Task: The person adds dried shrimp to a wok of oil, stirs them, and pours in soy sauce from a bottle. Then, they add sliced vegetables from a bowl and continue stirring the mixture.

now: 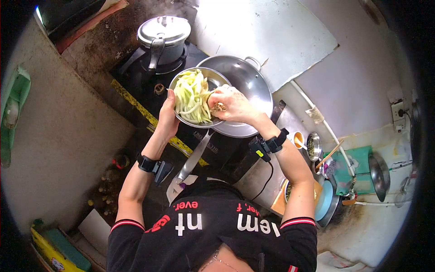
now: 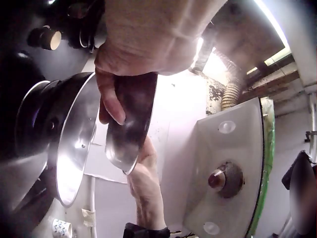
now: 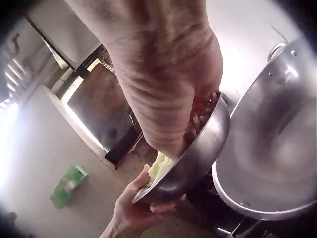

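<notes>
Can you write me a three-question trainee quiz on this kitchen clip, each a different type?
1. True or false: the left hand holds the round steel bowl of pale shredded vegetable.
2. The right hand is: A) inside the bowl, B) on the lidded steel pressure cooker, C) idle.
3. What does the bowl tilt over?

Key: 1 true. 2 A. 3 The large steel wok.

right hand's fingertips (image 1: 220, 107) hidden (in bowl (image 1: 179, 81))

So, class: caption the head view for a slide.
Left hand holds a bowl of vegetable strips over a wok; right hand reaches in.
</notes>
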